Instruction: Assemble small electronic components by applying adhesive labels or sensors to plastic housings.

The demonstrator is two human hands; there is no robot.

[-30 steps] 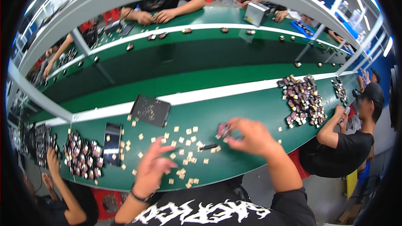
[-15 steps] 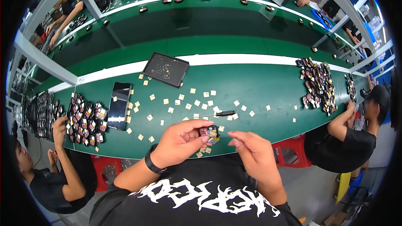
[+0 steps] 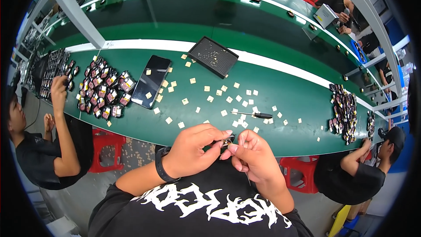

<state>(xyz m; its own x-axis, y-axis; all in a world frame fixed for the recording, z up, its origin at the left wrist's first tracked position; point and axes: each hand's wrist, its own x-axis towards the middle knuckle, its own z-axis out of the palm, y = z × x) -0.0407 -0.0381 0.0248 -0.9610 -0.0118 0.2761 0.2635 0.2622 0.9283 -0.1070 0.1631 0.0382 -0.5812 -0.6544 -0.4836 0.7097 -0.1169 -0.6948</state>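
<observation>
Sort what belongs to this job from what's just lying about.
Likely the job:
device, in the left hand
thin object, in the right hand
device pile, at left
screwdriver, unheld

Probably just lying about:
phone
cream squares, scattered, perhaps scraps

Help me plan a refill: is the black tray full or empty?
Neither: the black tray holds scattered small pale bits, with much of its dark bottom bare.

We see a green tabletop [image 3: 298, 87], cream squares [image 3: 207, 88], black-and-pink pieces [image 3: 101, 92], a grid-patterned black tray [image 3: 221, 61], red stools [image 3: 106, 138] and our white-patterned black shirt [image 3: 197, 219].
</observation>
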